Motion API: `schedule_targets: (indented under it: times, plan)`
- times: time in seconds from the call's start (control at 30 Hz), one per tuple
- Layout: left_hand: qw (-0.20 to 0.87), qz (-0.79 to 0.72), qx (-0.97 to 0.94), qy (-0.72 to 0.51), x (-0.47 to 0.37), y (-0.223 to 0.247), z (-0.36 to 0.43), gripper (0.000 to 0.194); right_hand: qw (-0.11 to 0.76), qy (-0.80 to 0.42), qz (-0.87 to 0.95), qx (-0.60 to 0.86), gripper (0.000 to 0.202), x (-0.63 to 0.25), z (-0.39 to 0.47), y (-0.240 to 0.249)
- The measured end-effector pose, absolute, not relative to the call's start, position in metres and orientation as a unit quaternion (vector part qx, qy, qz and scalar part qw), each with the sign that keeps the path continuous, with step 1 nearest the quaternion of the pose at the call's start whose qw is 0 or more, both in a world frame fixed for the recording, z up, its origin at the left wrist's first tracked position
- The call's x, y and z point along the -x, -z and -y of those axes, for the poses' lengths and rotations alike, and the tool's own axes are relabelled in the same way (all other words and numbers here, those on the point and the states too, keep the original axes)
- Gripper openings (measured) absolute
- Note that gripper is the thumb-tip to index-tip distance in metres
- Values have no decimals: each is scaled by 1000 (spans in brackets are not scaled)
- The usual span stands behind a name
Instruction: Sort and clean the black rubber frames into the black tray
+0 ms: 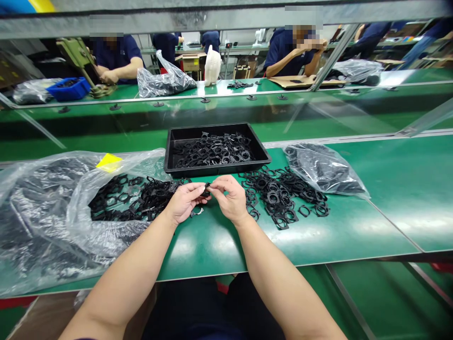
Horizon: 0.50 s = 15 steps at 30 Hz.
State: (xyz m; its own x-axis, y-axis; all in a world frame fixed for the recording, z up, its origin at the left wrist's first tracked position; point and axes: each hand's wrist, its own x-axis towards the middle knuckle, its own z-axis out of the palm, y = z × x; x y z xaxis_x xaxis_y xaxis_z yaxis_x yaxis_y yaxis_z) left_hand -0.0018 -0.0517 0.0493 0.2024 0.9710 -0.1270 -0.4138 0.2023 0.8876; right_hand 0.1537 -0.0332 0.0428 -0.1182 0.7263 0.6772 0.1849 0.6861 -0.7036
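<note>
Between my two hands is a small black plastic part (206, 190), mostly covered by fingers. My left hand (184, 200) pinches it from the left, and my right hand (229, 196) has thumb and fingers closed on its right side. Left of my hands, a heap of black ring-shaped plastic parts (152, 196) spills from the mouth of a large clear plastic bag (38, 203). To the right lies another pile of black ring parts (274, 191). Just beyond my hands stands a black tray (219, 168) holding many similar parts.
A second clear bag of black parts (323, 167) lies at the right. Behind the tray runs a green conveyor (141, 125). Across it, co-workers (120, 59) sit at a bench with a blue bin (71, 89) and a filled bag (166, 80). A metal beam (226, 21) crosses overhead.
</note>
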Motion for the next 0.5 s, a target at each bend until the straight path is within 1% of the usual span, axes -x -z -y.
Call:
schedule_targets:
  times: [0.3,0.5]
  plan:
    - [636,-405,-429,-498,-2,-52,54,29,560,-267,719,312,6,-155,33,-46]
    - [631,-405,-440,-495,-1,-49,53,28,546,-258,728,325,10,-156,33,-45]
